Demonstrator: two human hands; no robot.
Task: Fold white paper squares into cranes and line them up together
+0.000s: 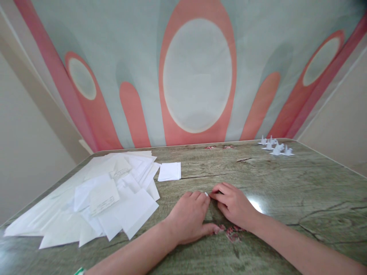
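My left hand [190, 217] and my right hand [233, 204] rest side by side on the grey-green wood-grain table [301, 183], near its front middle. Their fingers are curled and pressed down onto a small piece of white paper [206, 194]; only a tiny white corner shows between the fingertips. The rest of that paper is hidden under my hands. A loose heap of white paper sheets [100, 202] lies just left of my left hand. A small neat stack of white square papers [169, 171] sits beyond my left hand.
Several small folded white paper figures [275, 146] stand at the far right of the table. A wall hanging with pink and pale ovals [197, 76] rises behind the table's far edge. Small pinkish marks [233, 232] show on the tabletop below my right hand.
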